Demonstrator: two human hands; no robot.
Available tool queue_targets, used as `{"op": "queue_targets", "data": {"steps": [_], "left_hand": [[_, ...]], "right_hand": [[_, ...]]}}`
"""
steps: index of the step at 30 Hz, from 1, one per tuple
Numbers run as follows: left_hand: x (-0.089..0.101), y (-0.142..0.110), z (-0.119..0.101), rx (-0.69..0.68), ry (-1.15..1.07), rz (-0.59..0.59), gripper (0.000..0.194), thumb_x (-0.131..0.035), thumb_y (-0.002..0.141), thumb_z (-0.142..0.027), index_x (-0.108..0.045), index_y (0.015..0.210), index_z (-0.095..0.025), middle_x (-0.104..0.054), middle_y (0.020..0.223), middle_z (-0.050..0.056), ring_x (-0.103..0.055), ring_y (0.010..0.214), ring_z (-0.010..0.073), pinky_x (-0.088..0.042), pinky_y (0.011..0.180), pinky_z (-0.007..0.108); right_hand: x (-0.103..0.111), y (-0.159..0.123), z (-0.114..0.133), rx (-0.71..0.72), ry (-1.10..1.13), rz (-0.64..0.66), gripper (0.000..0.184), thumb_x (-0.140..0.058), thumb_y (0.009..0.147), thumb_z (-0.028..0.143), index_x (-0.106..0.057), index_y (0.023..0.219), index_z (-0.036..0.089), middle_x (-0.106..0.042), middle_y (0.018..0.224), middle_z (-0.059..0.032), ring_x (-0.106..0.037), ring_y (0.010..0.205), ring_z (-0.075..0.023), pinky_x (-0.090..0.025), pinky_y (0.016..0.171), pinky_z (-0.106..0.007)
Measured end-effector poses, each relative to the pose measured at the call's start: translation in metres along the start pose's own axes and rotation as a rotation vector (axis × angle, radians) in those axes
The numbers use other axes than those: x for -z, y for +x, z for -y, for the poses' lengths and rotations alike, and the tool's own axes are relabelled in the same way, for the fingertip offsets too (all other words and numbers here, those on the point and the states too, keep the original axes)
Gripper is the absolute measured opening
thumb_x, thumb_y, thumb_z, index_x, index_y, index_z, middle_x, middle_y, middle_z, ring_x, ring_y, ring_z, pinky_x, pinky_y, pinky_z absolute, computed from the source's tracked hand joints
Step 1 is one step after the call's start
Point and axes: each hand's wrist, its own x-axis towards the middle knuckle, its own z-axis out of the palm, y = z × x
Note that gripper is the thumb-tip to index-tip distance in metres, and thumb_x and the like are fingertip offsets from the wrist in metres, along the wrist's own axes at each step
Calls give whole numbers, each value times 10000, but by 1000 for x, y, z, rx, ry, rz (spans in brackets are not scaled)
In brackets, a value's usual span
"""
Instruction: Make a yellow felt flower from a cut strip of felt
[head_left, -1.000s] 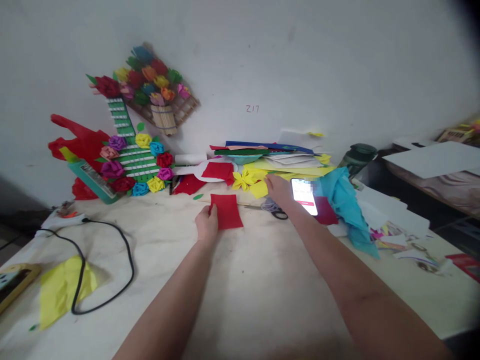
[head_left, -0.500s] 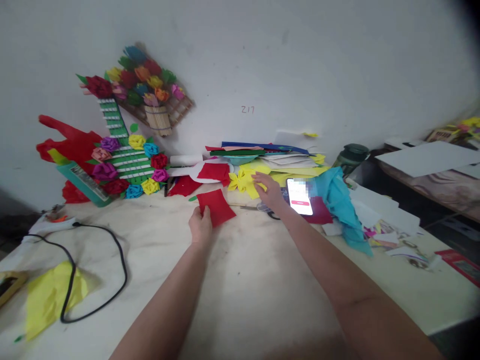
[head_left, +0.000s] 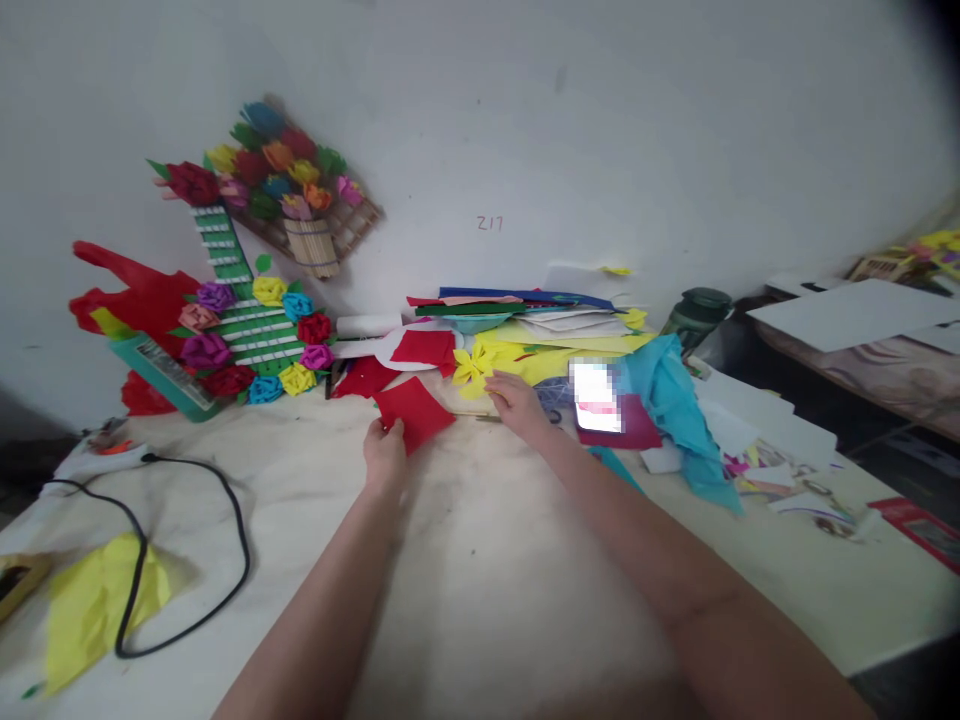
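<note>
Red sheet (head_left: 417, 410): turned cornerwise since the earlier frame, over the tabletop (head_left: 480, 600); I have its near-left edge pinched between thumb and fingers of the left hand (head_left: 385, 455). Right hand (head_left: 521, 408): shifted leftward, just beside a yellow paper flower (head_left: 472, 366); fingers curled, gap narrow, whether holding anything I cannot tell. Phone (head_left: 598, 400), lit: right of that hand. Green striped panel (head_left: 266, 330), flower-edged: far left.

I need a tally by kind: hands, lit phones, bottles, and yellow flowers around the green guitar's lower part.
Left hand (holding red paper) and right hand: 2
Lit phone: 1
Teal bottle and dark green bottle: 2
Yellow guitar flowers: 2
Total: 7
</note>
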Motion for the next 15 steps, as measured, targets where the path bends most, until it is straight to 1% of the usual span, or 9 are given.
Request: {"op": "queue_targets", "data": {"steps": [3, 5, 7, 10, 12, 13, 15], "left_hand": [[-3, 2, -4, 39, -90, -10, 183, -539, 607, -234, -497, 771, -165, -554, 662, 2, -538, 577, 121, -436, 592, 272], [-8, 3, -8, 78, -137, -33, 152, -522, 608, -183, -502, 757, -160, -556, 651, 7, -547, 590, 130, -443, 605, 283], [-13, 5, -11, 139, -211, -51, 168, -503, 599, -122, -501, 763, -155, -566, 658, 21, -562, 617, 148, -453, 621, 304], [-19, 15, -18, 148, -317, 5, 211, -454, 580, -45, -497, 762, -142, -580, 683, 44, -576, 628, 158, -463, 643, 328], [-23, 24, -22, 126, -311, -11, 230, -446, 575, -32, -497, 770, -143, -569, 666, 36, -572, 611, 149, -462, 651, 327], [-24, 29, -24, 119, -278, 1, 246, -455, 572, -31, -498, 788, -139, -562, 657, 36, -570, 611, 151, -461, 655, 332], [-25, 37, -26, 60, -212, -16, 313, -485, 567, -34, -495, 866, -127, -557, 682, 47, -577, 660, 173, -454, 680, 355]], "right_hand": [[-6, -5, 3, -31, -94, 115, 216, -407, 776, 172, -589, 893, 177, -617, 944, -59, -535, 902, -142, -421, 815, -285], [-8, -6, 5, -43, -169, 184, 237, -395, 781, 170, -581, 927, 172, -613, 921, -66, -535, 873, -148, -427, 788, -279], [-8, -4, 6, -39, -241, 213, 265, -384, 774, 149, -570, 961, 156, -599, 948, -84, -509, 928, -164, -413, 812, -287], [-4, 1, 4, -8, -334, 226, 333, -366, 747, 88, -544, 1027, 108, -551, 1062, -111, -401, 1090, -177, -328, 930, -296], [1, 6, -1, -21, -402, 263, 374, -377, 716, 61, -530, 1058, 69, -509, 1132, -124, -332, 1154, -192, -260, 985, -299], [4, 8, -3, -47, -436, 289, 391, -395, 699, 60, -525, 1068, 53, -483, 1168, -132, -307, 1173, -204, -240, 998, -303], [10, 12, -10, -112, -486, 350, 439, -440, 670, 77, -502, 1103, 36, -414, 1242, -140, -261, 1202, -226, -220, 1008, -311]]}}
